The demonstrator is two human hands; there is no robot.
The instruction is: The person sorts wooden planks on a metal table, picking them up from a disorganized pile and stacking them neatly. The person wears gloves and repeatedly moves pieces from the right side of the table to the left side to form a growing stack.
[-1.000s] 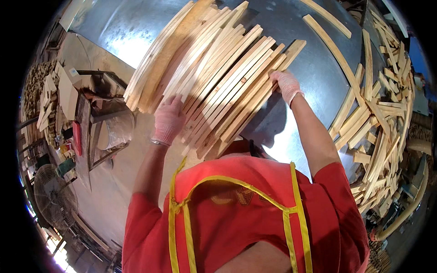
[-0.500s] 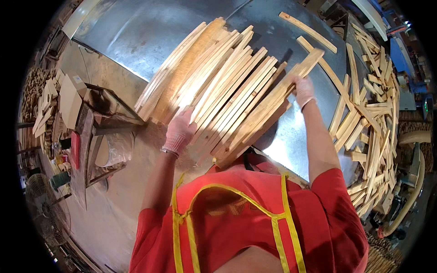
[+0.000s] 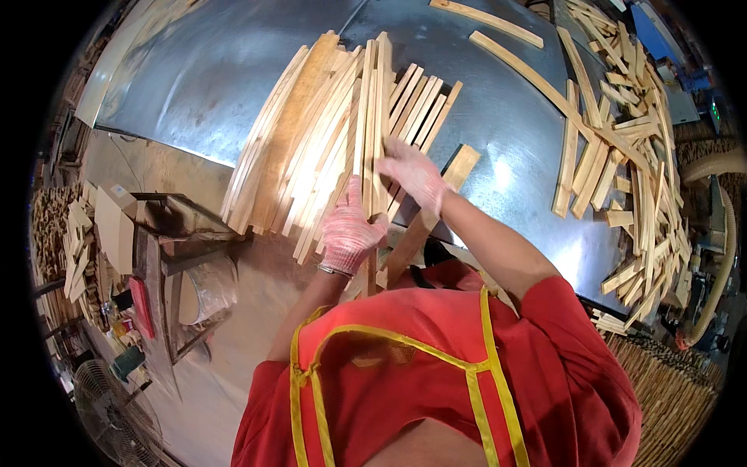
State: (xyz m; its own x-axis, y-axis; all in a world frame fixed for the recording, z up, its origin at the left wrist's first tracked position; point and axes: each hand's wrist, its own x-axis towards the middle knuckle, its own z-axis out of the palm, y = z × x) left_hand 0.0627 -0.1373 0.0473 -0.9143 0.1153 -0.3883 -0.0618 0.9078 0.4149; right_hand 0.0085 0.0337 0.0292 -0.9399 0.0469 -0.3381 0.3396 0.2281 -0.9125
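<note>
A small bundle of pale wooden strips (image 3: 369, 109) stands raised between my two gloved hands, over a row of similar strips. My left hand (image 3: 350, 233) closes on the bundle's near end, index finger stretched along the wood. From the right, my right hand (image 3: 412, 171) grips the bundle's side with its fingertips; the fingers are slightly blurred. On the left lie more wooden strips (image 3: 261, 136) side by side, with a broad yellowish board (image 3: 299, 117) among them. Several short strip ends (image 3: 424, 101) show beyond my right hand. A wider board (image 3: 463, 163) passes beneath my right wrist.
The metal tabletop (image 3: 506, 117) carries a jumbled heap of wooden pieces (image 3: 630, 148) on the right. Two loose strips lie at the far side, including a long curved strip (image 3: 529, 82). On the left stand a wooden stand (image 3: 159, 257) and a fan (image 3: 109, 405).
My right hand has moved left from the far end of the wide board to the strips. My left hand has shifted right. The bundle between them now stands more upright and apart from the row.
</note>
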